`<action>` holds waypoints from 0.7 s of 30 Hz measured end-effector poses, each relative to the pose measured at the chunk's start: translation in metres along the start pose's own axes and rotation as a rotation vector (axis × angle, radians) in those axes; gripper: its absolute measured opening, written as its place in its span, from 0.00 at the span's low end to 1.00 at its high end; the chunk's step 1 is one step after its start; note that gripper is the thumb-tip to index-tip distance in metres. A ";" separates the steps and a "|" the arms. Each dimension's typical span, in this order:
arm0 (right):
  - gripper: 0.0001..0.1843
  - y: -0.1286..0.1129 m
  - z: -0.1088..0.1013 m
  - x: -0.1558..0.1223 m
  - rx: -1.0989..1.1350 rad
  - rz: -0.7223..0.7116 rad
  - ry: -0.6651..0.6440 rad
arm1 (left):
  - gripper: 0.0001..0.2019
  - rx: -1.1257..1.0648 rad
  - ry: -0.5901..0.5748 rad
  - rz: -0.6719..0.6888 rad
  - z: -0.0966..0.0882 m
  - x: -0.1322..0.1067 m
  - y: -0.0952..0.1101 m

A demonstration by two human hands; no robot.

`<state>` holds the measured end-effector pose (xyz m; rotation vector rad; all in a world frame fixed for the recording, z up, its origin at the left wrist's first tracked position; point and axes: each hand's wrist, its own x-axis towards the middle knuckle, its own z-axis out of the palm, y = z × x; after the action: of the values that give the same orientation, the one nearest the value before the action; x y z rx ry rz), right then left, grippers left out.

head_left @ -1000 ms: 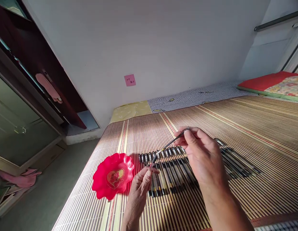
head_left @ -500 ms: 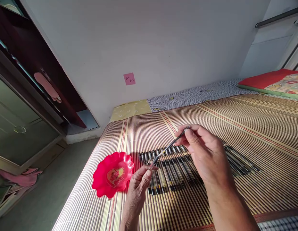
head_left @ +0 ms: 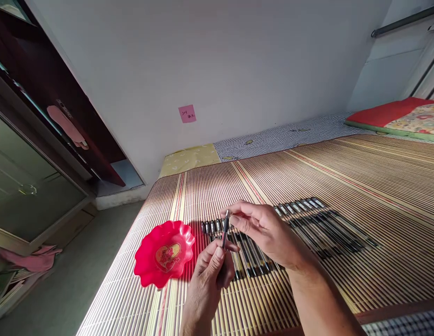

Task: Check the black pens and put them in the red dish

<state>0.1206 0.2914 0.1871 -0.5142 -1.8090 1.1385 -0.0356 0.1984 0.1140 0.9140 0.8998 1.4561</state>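
Both of my hands hold one dark pen [head_left: 225, 234] upright over a striped bamboo mat [head_left: 360, 172]. My left hand [head_left: 212, 275] is closed around the pen's lower end. My right hand [head_left: 264, 231] pinches its top end between thumb and fingers. Under and beyond the hands lies a long row of several black pens [head_left: 308, 224] side by side on the mat. A red scalloped plastic dish [head_left: 164, 254] with a heart picture sits on the mat just left of my left hand.
The mat's left edge drops to a grey floor [head_left: 63, 289]. A white wall with a pink sticky note [head_left: 187, 113] stands behind. A dark cabinet [head_left: 38, 121] is at the left, and a red and floral cushion [head_left: 399, 116] lies far right.
My right hand has come down and leftward toward my left hand, swinging the pen from a long slant to nearly upright. More of the pen row at the right is uncovered.
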 end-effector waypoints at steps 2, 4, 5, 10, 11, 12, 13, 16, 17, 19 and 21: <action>0.15 0.002 -0.001 0.000 0.045 0.033 0.049 | 0.20 -0.040 -0.012 0.001 0.002 0.001 0.000; 0.17 0.004 -0.003 0.000 0.064 0.047 0.094 | 0.20 -0.041 -0.028 0.009 0.003 0.001 0.001; 0.17 0.004 -0.004 0.001 0.070 0.051 0.102 | 0.20 -0.033 -0.032 0.011 0.004 0.002 0.001; 0.14 0.000 -0.004 0.001 0.147 0.090 0.041 | 0.20 -0.003 -0.016 0.000 0.005 0.002 0.003; 0.14 -0.001 -0.004 0.001 0.163 0.100 0.025 | 0.20 0.001 -0.011 -0.003 0.006 0.002 0.004; 0.14 -0.002 -0.004 0.001 0.174 0.109 0.014 | 0.21 0.006 -0.008 -0.008 0.006 0.001 0.005; 0.13 -0.002 -0.004 0.000 0.180 0.117 0.009 | 0.21 0.010 -0.007 -0.015 0.007 0.000 0.006; 0.12 -0.003 -0.004 0.000 0.174 0.124 0.013 | 0.21 0.001 -0.015 -0.040 0.009 -0.003 0.008; 0.12 -0.003 -0.005 0.000 0.163 0.121 0.015 | 0.21 -0.014 -0.013 -0.047 0.009 -0.004 0.008; 0.13 -0.001 -0.005 0.001 0.138 0.114 0.018 | 0.21 -0.050 -0.014 -0.072 0.008 -0.005 0.008; 0.13 0.002 -0.004 0.003 0.121 0.124 0.027 | 0.19 -0.077 -0.019 -0.103 0.006 -0.005 0.009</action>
<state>0.1224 0.2963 0.1869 -0.5737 -1.6923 1.3106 -0.0330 0.1926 0.1244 0.8118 0.8582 1.3827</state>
